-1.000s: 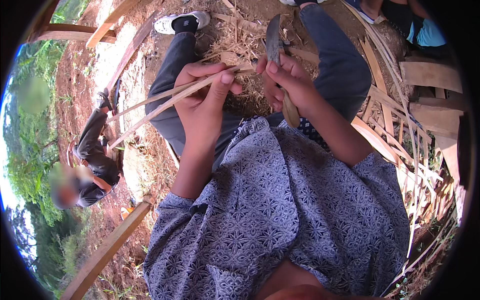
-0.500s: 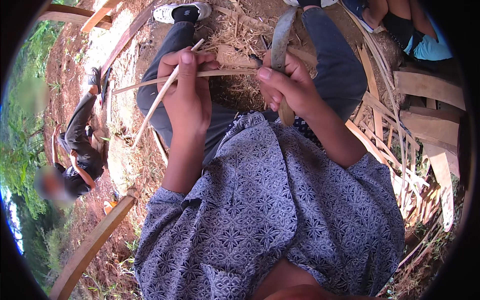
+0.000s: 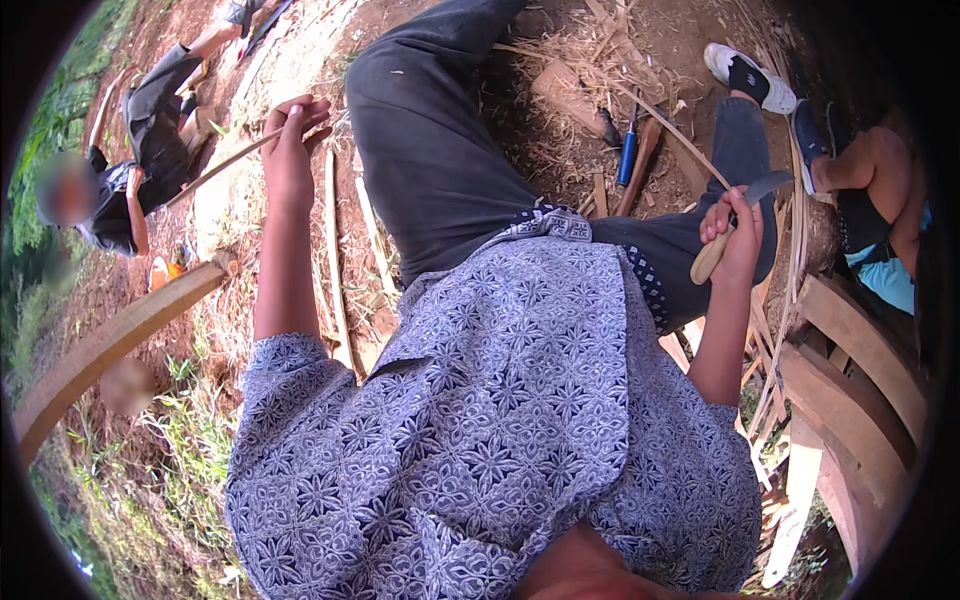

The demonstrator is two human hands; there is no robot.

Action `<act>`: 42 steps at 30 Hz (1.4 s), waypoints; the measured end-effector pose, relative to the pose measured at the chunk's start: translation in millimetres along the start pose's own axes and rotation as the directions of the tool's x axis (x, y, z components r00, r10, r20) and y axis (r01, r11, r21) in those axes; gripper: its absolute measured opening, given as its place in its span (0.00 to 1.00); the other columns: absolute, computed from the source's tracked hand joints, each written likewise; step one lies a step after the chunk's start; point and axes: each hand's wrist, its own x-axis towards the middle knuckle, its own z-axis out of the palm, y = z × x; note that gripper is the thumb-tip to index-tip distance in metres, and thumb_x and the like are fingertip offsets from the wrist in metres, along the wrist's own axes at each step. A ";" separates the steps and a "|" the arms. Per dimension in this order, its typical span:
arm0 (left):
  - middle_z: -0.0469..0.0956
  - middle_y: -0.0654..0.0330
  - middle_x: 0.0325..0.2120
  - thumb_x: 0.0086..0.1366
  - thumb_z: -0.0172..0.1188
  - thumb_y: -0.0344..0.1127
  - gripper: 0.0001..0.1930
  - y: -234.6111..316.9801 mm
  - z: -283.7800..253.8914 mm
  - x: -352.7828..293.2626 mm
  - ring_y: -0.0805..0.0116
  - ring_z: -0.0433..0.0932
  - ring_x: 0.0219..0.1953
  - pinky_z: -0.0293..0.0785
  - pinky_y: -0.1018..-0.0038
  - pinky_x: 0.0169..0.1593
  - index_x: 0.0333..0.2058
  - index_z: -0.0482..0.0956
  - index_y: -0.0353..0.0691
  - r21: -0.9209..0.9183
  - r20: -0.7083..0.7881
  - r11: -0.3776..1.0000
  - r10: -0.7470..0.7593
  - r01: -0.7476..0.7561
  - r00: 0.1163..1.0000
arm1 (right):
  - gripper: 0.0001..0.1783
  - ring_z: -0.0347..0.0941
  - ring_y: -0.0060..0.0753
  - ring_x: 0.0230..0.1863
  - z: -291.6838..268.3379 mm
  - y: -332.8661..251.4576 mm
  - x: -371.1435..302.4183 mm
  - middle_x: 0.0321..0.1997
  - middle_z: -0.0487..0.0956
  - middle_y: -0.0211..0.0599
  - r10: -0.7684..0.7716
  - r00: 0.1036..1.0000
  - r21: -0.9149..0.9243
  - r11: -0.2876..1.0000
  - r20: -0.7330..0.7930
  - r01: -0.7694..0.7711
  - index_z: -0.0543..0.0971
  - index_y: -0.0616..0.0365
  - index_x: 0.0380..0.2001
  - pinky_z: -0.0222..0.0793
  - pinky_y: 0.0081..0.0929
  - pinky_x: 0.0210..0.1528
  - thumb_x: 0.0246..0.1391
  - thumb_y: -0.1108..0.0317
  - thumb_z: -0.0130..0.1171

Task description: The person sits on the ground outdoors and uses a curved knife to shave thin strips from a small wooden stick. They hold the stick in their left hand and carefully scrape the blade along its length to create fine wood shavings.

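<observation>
My left hand [image 3: 288, 155] is raised out to the left, its thumb and fingers pinching one end of a thin wooden strip [image 3: 225, 166]. That strip slants down and away to the left. On the right, above my bent leg, my right hand [image 3: 738, 240] grips a curved knife by its pale wooden handle [image 3: 707, 263]. The dark knife blade [image 3: 768, 186] points off to the right. A second thin wooden strip [image 3: 675, 133] runs from the thumb side of this hand toward the shavings.
Between my legs lie a wood block [image 3: 568, 95], a blue-handled tool [image 3: 628, 155], a wooden handle [image 3: 642, 165] and shavings. Curved boards [image 3: 850, 400] are stacked at right; a curved beam [image 3: 120, 340] stands at left. One person [image 3: 160, 140] sits far left, another [image 3: 868, 200] close at right.
My hands have moved wide apart. The strip that spanned both hands now extends from my right hand alone; the left keeps the other strip. My view and legs have shifted.
</observation>
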 end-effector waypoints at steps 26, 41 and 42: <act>0.81 0.49 0.42 0.73 0.54 0.52 0.23 -22.3 211.5 -31.9 0.51 0.82 0.43 0.77 0.59 0.48 0.56 0.74 0.42 0.394 0.868 0.388 0.140 -0.833 0.476 | 0.16 0.60 0.13 0.17 36.7 36.8 101.6 0.18 0.63 0.17 0.368 0.877 -0.659 0.748 0.309 -0.082 0.71 0.52 0.43 0.60 0.18 0.20 0.68 0.51 0.57; 0.78 0.55 0.25 0.73 0.47 0.42 0.17 -114.7 266.6 16.7 0.66 0.78 0.29 0.74 0.66 0.38 0.40 0.77 0.33 0.537 0.842 0.673 -0.387 -0.509 0.375 | 0.29 0.69 0.22 0.22 9.6 105.5 101.3 0.33 0.75 0.32 0.282 0.930 -0.792 0.611 0.236 0.015 0.53 0.54 0.69 0.72 0.26 0.25 0.72 0.58 0.45; 0.78 0.56 0.24 0.72 0.46 0.42 0.16 -120.9 264.8 17.9 0.66 0.78 0.28 0.74 0.66 0.37 0.41 0.76 0.33 0.532 0.843 0.707 -0.396 -0.466 0.363 | 0.28 0.70 0.22 0.22 13.1 108.1 100.5 0.34 0.75 0.33 0.277 0.924 -0.762 0.647 0.265 0.025 0.54 0.55 0.69 0.72 0.27 0.25 0.72 0.58 0.45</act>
